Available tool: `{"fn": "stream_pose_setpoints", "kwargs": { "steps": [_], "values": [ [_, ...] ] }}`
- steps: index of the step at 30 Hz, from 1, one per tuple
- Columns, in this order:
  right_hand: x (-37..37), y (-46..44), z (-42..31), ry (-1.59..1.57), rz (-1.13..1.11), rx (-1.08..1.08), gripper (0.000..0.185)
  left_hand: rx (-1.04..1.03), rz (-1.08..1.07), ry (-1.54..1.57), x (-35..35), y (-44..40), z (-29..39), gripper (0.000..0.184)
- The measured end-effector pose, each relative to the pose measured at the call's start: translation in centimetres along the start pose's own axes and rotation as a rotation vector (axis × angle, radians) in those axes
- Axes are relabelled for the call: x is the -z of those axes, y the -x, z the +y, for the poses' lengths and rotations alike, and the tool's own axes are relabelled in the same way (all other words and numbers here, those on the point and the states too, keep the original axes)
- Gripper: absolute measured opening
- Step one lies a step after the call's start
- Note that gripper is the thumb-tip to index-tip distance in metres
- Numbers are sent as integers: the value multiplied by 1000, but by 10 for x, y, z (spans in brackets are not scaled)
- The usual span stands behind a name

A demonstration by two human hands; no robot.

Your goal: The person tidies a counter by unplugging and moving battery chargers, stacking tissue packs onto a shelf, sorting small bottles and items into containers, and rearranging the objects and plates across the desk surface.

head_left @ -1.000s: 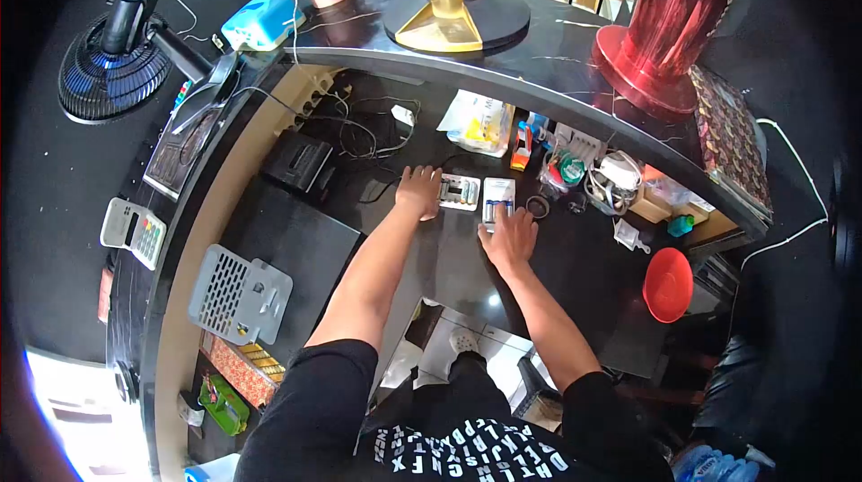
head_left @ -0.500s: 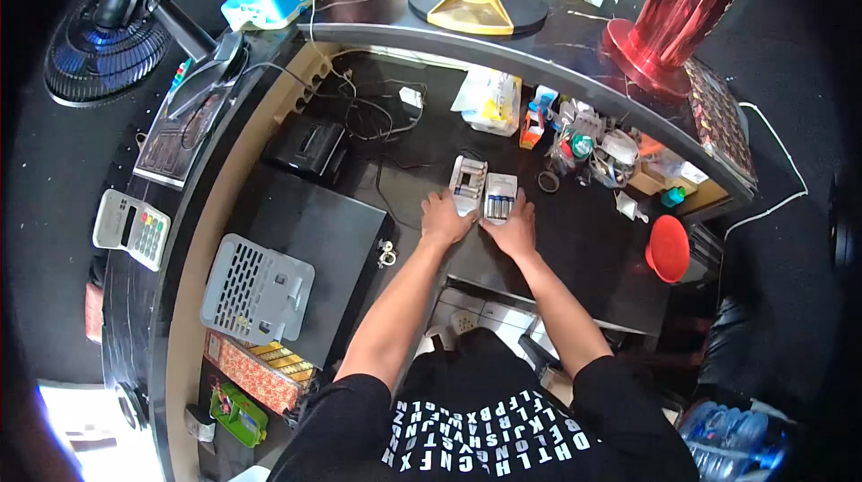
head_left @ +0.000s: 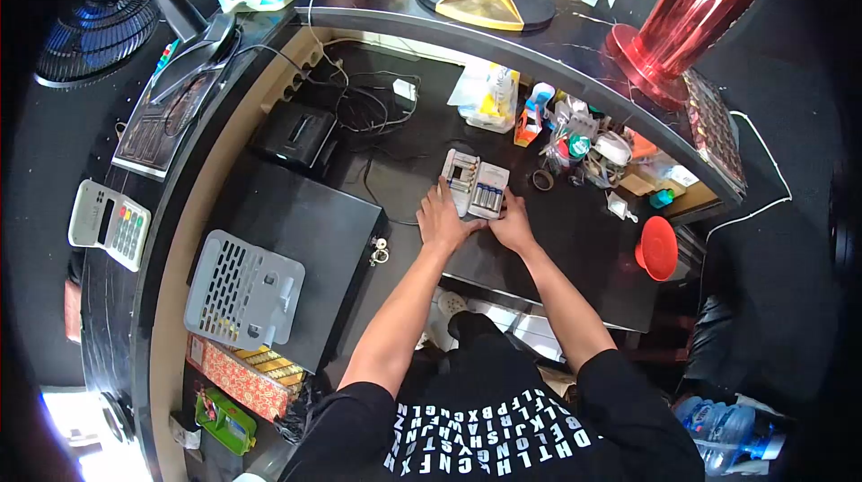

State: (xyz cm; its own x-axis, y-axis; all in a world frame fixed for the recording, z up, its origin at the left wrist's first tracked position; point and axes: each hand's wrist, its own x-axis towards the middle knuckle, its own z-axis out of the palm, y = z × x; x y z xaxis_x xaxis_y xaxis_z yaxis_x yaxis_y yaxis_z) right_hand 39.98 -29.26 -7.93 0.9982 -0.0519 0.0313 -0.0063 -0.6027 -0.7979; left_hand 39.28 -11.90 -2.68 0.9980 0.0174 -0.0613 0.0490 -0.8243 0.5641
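Two white battery chargers lie side by side on the dark desk, their near edges touching or almost so. The left battery charger (head_left: 461, 179) has batteries in some slots and a dark gap among them. Several batteries stand in a row in the right battery charger (head_left: 489, 198). My left hand (head_left: 439, 221) grips the left charger's outer side and near end, fingers along its edge. With thumb and fingers, my right hand (head_left: 513, 225) holds the right charger's outer side. The hands hide the chargers' near corners.
A black printer (head_left: 297, 136) and tangled cables stand at the left back. A grey perforated plastic piece (head_left: 244, 289) rests on a dark box. A roll of tape (head_left: 542, 179), bagged clutter (head_left: 579, 136) and a red bowl (head_left: 657, 249) lie to the right. The raised counter (head_left: 377, 24) curves around.
The two chargers have come closer together; the gap between them has closed. Both hands stay on them. The view has shifted slightly.
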Motion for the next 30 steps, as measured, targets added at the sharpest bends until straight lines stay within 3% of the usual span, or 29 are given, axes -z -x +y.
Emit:
{"fn": "stream_pose_setpoints", "kwargs": {
  "steps": [4, 7, 10, 11, 13, 15, 17, 18, 21, 22, 25, 26, 30],
  "values": [
    [6, -15, 12, -118, -129, -10, 73, 87, 52, -37, -7, -8, 12, 124],
    [22, -33, 0, -29, -238, -26, 63, 114, 86, -75, -17, -15, 11, 123],
    [44, -71, -18, 165, -480, 118, 52, 137, 77, -112, -15, -20, 17, 124],
    [42, -86, -15, 248, -463, 114, 43, 149, 73, -111, -13, -19, 21, 124],
    [43, -110, -30, 227, -221, -36, 50, 176, 69, -117, -13, -19, 25, 125],
    [33, -134, -45, 120, 269, 255, 68, 206, 74, -132, -16, -21, 28, 126],
    [17, -164, -45, 208, 277, 160, 106, 215, 87, -156, -24, -22, 28, 126],
    [14, -171, -51, 151, 256, 171, 115, 218, 80, -155, -26, -22, 28, 126],
    [-5, -193, -58, 187, 248, 11, 118, 214, 64, -163, -25, -22, 27, 128],
    [-10, -200, -58, 233, 228, -150, 117, 207, 57, -157, -21, -21, 27, 128],
    [-14, -210, -66, 402, 230, -208, 110, 164, 58, -123, -17, -19, 23, 128],
    [-14, -207, -68, 540, 329, -200, 96, 145, 61, -97, -16, -17, 21, 128],
    [-8, -212, -65, 435, 301, -140, 72, 85, 180, 11, -3, -9, 14, 116]
  ]
}}
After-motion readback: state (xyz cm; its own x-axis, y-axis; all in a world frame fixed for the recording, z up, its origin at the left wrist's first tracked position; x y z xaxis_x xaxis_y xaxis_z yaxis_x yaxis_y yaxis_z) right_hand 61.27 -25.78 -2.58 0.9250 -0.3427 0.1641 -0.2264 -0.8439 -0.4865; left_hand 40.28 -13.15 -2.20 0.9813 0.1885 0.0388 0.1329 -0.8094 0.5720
